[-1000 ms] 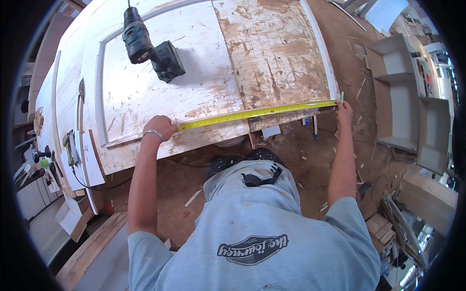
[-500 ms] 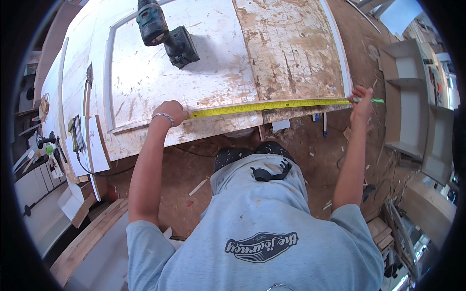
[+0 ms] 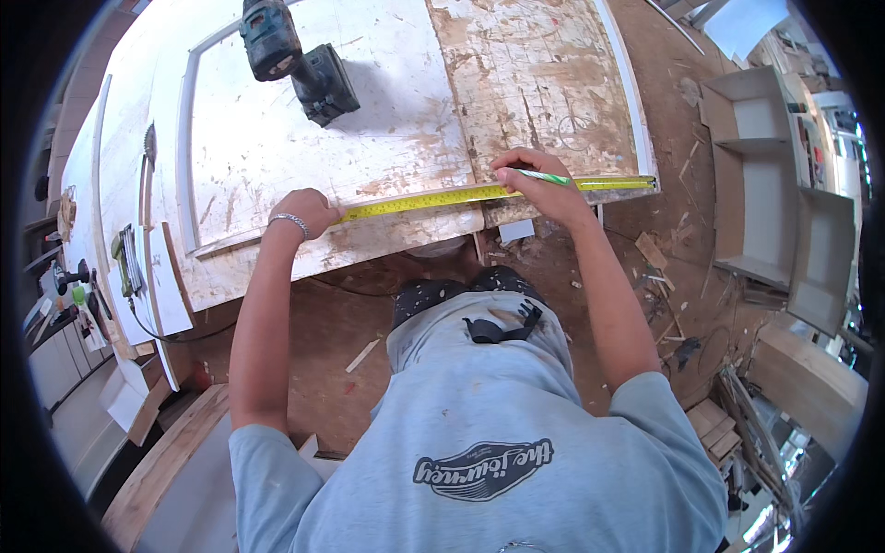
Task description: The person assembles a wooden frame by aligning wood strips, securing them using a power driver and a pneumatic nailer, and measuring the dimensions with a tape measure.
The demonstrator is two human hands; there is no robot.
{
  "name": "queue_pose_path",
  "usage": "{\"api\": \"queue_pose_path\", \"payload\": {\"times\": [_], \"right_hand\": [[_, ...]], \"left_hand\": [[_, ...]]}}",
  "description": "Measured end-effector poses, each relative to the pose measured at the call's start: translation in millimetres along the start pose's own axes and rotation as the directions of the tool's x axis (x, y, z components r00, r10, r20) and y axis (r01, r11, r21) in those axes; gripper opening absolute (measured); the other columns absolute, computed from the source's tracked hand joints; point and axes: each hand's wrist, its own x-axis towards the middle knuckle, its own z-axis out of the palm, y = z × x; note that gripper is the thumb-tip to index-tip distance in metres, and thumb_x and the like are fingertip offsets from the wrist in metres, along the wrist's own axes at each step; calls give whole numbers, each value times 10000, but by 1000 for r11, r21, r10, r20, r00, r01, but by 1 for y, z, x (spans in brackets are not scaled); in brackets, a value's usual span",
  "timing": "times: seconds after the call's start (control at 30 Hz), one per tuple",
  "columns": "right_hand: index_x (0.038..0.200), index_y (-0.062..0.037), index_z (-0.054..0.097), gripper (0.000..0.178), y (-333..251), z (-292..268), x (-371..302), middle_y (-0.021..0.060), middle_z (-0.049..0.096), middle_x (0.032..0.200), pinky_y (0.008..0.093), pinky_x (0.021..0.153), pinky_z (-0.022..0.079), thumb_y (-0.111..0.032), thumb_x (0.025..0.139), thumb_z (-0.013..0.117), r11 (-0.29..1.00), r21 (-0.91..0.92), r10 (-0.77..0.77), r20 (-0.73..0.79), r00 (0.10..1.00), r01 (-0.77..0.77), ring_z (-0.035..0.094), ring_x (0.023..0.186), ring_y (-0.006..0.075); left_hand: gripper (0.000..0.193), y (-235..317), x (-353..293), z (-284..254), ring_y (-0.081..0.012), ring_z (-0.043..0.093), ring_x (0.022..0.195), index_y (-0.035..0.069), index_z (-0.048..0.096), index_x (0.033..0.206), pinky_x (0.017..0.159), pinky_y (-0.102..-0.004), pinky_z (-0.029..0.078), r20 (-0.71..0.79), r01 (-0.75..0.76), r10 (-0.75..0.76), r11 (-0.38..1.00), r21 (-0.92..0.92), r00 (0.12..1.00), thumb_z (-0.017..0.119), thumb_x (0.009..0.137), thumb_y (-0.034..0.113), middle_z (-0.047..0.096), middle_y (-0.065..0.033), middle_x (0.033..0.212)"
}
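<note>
A yellow tape measure [image 3: 419, 202] is stretched along the near side of the worn work table [image 3: 387, 138], its blade reaching the table's right end. My left hand [image 3: 309, 214] is closed on the tape's left end; the tape case, if it is there, is hidden. Over the middle of the blade, my right hand [image 3: 539, 192] pinches a green-and-white pen [image 3: 544, 176]. The pen lies nearly level across the fingers, and whether its tip touches anything I cannot tell. A narrow strip [image 3: 230, 244] lies along the table beside my left hand.
A cordless drill [image 3: 318, 83] stands on its battery beyond my hands. At the left are a green corded power tool [image 3: 124, 253] and a saw-toothed blade [image 3: 149, 143]. Open cabinet boxes [image 3: 756, 175] stand at the right. Wood scraps [image 3: 653, 251] litter the floor.
My right hand has left the tape's right end and moved leftward to the middle of the blade, still with the pen. My left hand keeps its hold. The view has shifted slightly.
</note>
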Motion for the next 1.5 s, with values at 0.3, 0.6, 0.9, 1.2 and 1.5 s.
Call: {"api": "queue_pose_path", "payload": {"times": [0.3,0.6,0.9,1.2,1.5], "right_hand": [[1141,-50,694,298,45,-31,-21,140,696,1036,401,946,494,-284,959,667,869,-483,-236,-213,948,107,651,1035,280],[1132,-88,668,304,72,-34,-40,123,669,1062,438,977,441,-156,838,706,550,-804,-480,-84,873,225,611,1074,316],[1120,-60,691,259,74,-33,-41,150,671,1059,455,976,449,-141,874,685,603,-755,-491,-99,865,257,618,1056,337],[1143,-22,687,279,20,4,-22,131,673,1057,361,898,501,-234,983,603,979,-152,-147,-63,987,136,643,996,247],[1040,-67,743,203,36,5,20,63,709,995,297,788,517,-185,882,693,999,-26,-14,180,984,19,651,893,130]], "left_hand": [[482,-1,-10,1,-361,680,1006,58,778,949,896,-455,526,-39,5,-9,995,-100,999,600,926,505,732,-197,1031],[500,-1,-7,5,-389,681,957,25,769,908,885,-459,528,-101,-62,56,996,-61,993,610,917,499,726,-228,958],[500,3,-17,9,-390,679,904,-4,757,863,849,-470,528,-181,-67,49,993,-94,982,617,922,472,718,-239,900],[460,-9,-10,14,-378,686,917,34,768,884,857,-462,529,-154,-80,66,993,-85,986,620,918,468,727,-220,920],[464,0,-11,4,-360,688,935,64,778,902,849,-460,532,-86,-9,0,994,-105,996,628,910,502,735,-188,945]]}}
